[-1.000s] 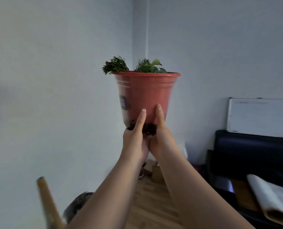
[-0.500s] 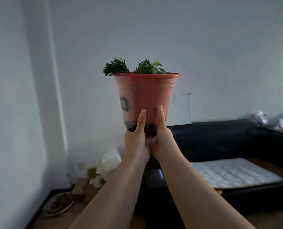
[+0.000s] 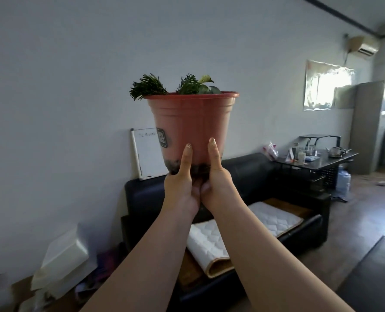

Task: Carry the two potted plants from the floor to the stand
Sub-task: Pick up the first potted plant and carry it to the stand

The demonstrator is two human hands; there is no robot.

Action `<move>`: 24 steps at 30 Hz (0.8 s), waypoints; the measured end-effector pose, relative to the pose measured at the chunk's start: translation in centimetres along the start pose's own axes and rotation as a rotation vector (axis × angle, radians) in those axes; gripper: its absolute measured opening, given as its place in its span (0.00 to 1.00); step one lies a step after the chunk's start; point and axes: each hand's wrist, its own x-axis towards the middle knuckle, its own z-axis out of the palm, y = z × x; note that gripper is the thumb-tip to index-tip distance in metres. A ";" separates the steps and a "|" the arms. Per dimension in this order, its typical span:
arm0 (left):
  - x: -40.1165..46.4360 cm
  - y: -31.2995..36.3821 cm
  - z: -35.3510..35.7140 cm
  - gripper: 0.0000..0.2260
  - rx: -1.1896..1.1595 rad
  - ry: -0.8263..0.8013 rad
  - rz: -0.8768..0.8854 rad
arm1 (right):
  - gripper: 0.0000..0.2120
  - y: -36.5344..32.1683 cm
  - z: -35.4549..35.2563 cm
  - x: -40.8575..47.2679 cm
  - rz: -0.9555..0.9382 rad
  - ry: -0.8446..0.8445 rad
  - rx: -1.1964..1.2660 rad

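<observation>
I hold one pot (image 3: 192, 124) up high in front of me with both hands. My left hand (image 3: 181, 188) and my right hand (image 3: 218, 188) sit side by side under its bottom, touching each other. One finger of each hand points up along the near side of the pot. My other fingers are tucked under the pot and around its bottom, so both hands are gripping it. The pot stands straight up. It is red-brown, with a small dark sticker (image 3: 162, 138) on its left side. Dark soil is stuck on the bottom, right by my fingers. Two bushy green sprigs (image 3: 147, 86) and a few leaves stick up over the rim.

I count one pot, two hands and two arms. I see only this one plant.

Behind the pot is a black sofa (image 3: 250, 174) with two white pads (image 3: 274, 216) on it. A whiteboard (image 3: 145, 154) leans on the wall behind the sofa. A dark surface (image 3: 322, 159) far off on the right has a kettle (image 3: 335, 150) and small things on it.

My hands and the pot sit the same way as half a second ago. The room behind them has slid left. The whiteboard was to the right of the pot, and now it is to the left. I see more of the right side of the room now.
</observation>
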 end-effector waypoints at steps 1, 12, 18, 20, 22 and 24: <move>2.2 -1.2 0.1 0.17 -0.013 -0.015 -0.010 | 0.33 0.0 -0.9 2.2 -0.017 0.005 0.004; 22.2 -9.8 2.3 0.22 -0.056 -0.058 -0.129 | 0.32 -0.5 -7.1 23.0 -0.109 0.034 0.057; 34.0 -14.8 2.6 0.24 -0.057 -0.119 -0.193 | 0.33 -0.2 -10.5 34.8 -0.200 0.115 0.040; 37.3 -16.5 3.0 0.23 -0.055 -0.146 -0.220 | 0.31 -0.4 -11.6 38.0 -0.230 0.136 0.048; 40.4 -18.4 3.5 0.27 -0.068 -0.159 -0.244 | 0.29 -0.9 -13.0 41.0 -0.245 0.151 0.049; 43.4 -20.4 4.1 0.35 -0.078 -0.168 -0.256 | 0.28 -1.5 -14.4 43.9 -0.250 0.164 0.052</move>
